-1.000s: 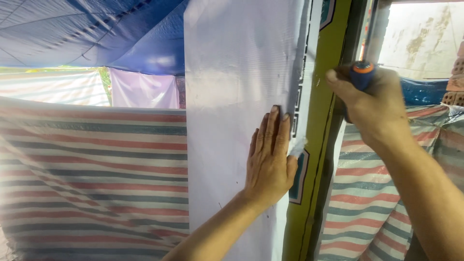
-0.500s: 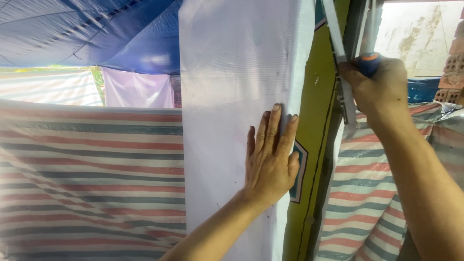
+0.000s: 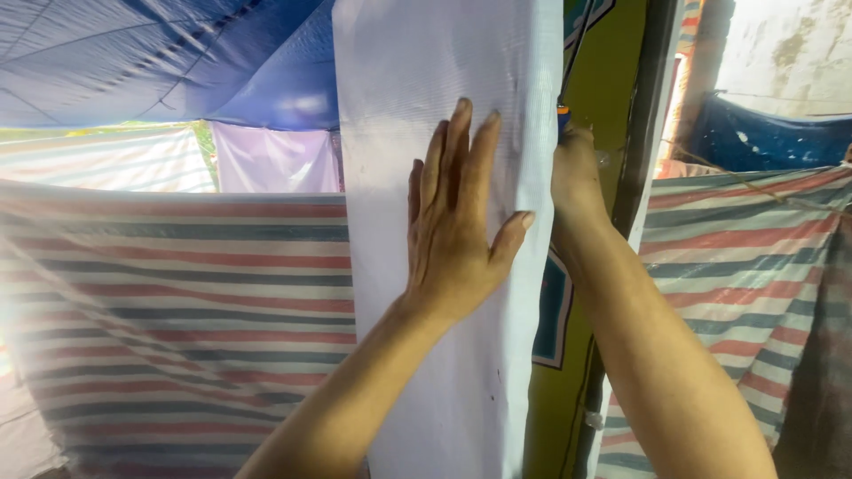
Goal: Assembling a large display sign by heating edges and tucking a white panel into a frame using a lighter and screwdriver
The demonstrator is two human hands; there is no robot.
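Striped tarps [image 3: 177,302] hang all around under a blue tarp roof [image 3: 177,62]. Left hand [image 3: 457,222] is flat and wide open, fingers up, pressed against a tall white woven sheet [image 3: 426,80] that runs top to bottom. Right hand [image 3: 577,177] is just beside it, tucked behind the sheet's right edge, curled on a tool with an orange-and-blue handle [image 3: 563,117] pointing upward; the grip is mostly hidden. Behind that sits a green panel [image 3: 603,106] with a blue, white-edged shape [image 3: 552,319] low down, plus a dark pole [image 3: 643,115].
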